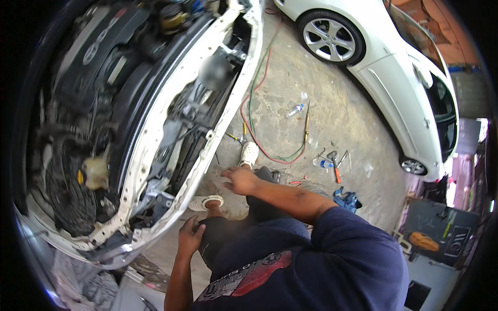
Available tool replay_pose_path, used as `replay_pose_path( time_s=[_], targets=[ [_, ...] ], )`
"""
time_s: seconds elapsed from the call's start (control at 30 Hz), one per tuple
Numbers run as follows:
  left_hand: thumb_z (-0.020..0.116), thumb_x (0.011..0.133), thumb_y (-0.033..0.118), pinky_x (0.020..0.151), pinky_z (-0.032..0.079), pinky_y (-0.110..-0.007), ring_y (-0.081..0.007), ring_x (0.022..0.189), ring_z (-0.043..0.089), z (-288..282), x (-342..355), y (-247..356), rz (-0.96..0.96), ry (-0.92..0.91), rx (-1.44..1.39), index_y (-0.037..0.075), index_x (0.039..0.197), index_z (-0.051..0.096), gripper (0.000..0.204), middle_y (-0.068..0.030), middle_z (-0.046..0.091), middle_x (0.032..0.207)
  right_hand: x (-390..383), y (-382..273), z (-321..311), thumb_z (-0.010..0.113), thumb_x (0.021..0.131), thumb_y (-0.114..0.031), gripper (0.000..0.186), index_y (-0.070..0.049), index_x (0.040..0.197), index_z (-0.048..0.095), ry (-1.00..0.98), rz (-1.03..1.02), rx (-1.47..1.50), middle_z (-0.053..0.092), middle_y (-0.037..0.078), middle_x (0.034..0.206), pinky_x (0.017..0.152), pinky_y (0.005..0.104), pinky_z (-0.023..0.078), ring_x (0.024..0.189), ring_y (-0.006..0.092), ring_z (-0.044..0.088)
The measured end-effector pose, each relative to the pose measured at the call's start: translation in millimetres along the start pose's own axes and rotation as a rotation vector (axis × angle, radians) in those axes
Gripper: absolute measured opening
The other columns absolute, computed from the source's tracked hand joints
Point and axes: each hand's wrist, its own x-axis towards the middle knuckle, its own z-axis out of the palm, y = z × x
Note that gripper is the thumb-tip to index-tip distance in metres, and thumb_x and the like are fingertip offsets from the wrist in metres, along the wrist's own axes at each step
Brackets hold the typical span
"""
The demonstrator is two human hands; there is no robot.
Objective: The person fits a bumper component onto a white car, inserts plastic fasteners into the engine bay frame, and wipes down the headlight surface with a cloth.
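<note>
My right hand point(241, 180) is held out over my knee and the concrete floor, its fingers spread with nothing in them. Close by my left knee is my left hand point(192, 236), thumb and fingers apart and no object visible in it. Both hands are apart from the white front frame point(179, 210) of a car with its engine bay exposed. Just beyond my right hand is my white clog point(249, 154), with yellow-handled pliers point(244, 133) lying past it.
A brass torch point(306, 127) lies on the floor with red and green hoses point(259, 147). Around it are a plastic bottle point(295, 110), an orange-handled hammer point(337, 173) and blue cloth point(346, 200). A white car point(391, 85) stands to the right.
</note>
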Motion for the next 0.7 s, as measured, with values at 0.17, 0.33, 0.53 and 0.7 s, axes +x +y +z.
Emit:
replay_pose_path(
  time_s=[0.17,0.33,0.53,0.7],
  targets=[
    [0.076,0.09,0.027,0.091,0.055,-0.038,-0.029,0.104,0.071,45,100,141,0.129,-0.087,0.137,0.003,0.135,0.061,0.053,-0.0217,0.072,0.117,-91,125,-90,0.068,0.09,-0.034,0.036,-0.005,0.111,0.066,-0.025,0.421,0.088,0.07,0.021,0.108,0.09,0.0506,0.051,0.103,0.042,0.066],
    [0.076,0.091,0.031,0.092,0.054,-0.039,-0.0297,0.105,0.071,104,200,279,0.217,-0.079,0.211,0.002,0.136,0.06,0.056,-0.0224,0.072,0.114,-161,229,-153,0.069,0.091,-0.03,0.034,-0.005,0.113,0.068,-0.02,0.55,0.097,0.073,0.02,0.106,0.087,0.0471,0.055,0.099,0.0375,0.07],
    [0.074,0.093,0.035,0.088,0.052,-0.036,-0.0254,0.099,0.069,120,372,348,0.223,0.219,0.057,-0.001,0.128,0.065,0.051,-0.0189,0.073,0.11,-186,292,-201,0.071,0.091,-0.029,0.032,-0.003,0.111,0.069,0.137,0.723,0.176,0.075,0.019,0.107,0.084,0.0431,0.057,0.093,0.0345,0.073],
    [0.071,0.096,0.033,0.11,0.043,-0.039,-0.029,0.133,0.053,101,503,368,-0.192,0.15,-0.581,-0.007,0.14,0.054,0.061,-0.0214,0.057,0.144,-184,287,-211,0.072,0.091,-0.029,0.033,-0.002,0.11,0.069,0.044,0.753,0.194,0.075,0.019,0.104,0.083,0.0438,0.057,0.093,0.0354,0.073]
  ],
)
